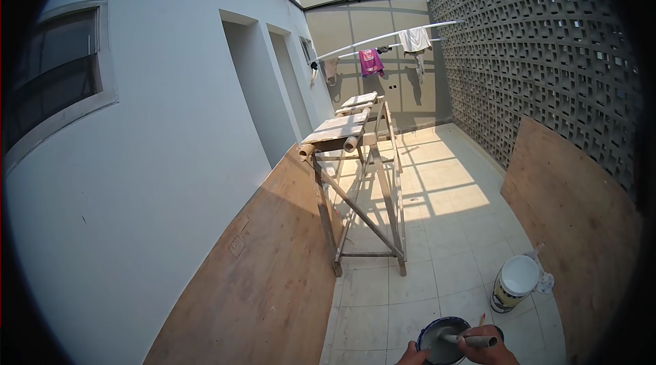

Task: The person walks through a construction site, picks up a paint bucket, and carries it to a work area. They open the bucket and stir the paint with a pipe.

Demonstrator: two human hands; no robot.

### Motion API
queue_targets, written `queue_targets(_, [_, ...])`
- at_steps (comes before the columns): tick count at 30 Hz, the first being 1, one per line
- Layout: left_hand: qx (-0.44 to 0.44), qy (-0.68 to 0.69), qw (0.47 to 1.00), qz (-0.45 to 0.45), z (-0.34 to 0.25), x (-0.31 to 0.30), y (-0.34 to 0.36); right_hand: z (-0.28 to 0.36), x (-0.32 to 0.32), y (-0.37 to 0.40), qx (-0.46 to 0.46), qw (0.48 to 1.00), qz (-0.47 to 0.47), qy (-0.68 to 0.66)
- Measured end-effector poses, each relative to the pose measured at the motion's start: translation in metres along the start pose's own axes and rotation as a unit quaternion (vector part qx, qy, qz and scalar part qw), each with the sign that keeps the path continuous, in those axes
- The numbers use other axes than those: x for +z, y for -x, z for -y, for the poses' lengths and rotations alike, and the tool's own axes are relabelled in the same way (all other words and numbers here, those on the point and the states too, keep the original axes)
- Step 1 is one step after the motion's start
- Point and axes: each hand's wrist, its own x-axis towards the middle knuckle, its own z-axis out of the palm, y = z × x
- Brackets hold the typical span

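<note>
The wall (pixel 137 180) is white, and brown plywood sheets (pixel 266 276) lean against it. A magenta shirt (pixel 371 62) hangs on the line. The floor tiles (pixel 444 228) are cream, and the paint bucket (pixel 516 283) is white with a yellow band.

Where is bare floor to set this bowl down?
Bare tiles lie between the scaffold and the white bucket, and on along the sunlit floor. It is crowded at the right: bucket, plywood board, and the bowl at the right hand.

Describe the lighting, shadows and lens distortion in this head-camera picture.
Head view: strong fisheye bends the white wall and the lattice block wall, with black vignetting at the corners; hard sunlight patches the tiled floor beyond the wooden trestle, whose shadows are crisp; the near floor lies in even shade; the right hand and the small pail sit cropped at the bottom edge.
</note>
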Motion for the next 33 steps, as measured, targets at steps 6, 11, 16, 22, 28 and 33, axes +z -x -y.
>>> queue_targets(6, [-0.083, 0.128, 0.987, 0.048, -0.091, -0.023, 0.132, 0.053, -0.006, -0.002, 0.076, 0.996, 0.055, 0.006])
queue_targets(11, [-0.045, 0.136, 0.988, 0.052, -0.109, -0.034, 0.152, 0.051, 0.010, 0.001, 0.046, 0.990, 0.069, -0.118])
queue_targets(16, [-0.057, 0.150, 0.985, 0.056, -0.099, -0.035, 0.159, 0.061, 0.005, 0.002, -0.019, 1.000, -0.015, 0.015])
queue_targets(22, [-0.039, 0.158, 0.985, 0.060, -0.097, -0.036, 0.154, 0.052, 0.007, 0.008, 0.094, 0.987, 0.100, -0.088])
queue_targets(28, [-0.047, 0.140, 0.986, 0.082, -0.094, -0.036, 0.150, 0.046, 0.028, -0.001, -0.023, 0.992, 0.013, -0.124])
queue_targets(33, [-0.070, 0.128, 0.986, 0.087, -0.097, -0.037, 0.152, 0.068, 0.010, -0.008, 0.072, 0.990, 0.123, 0.015])
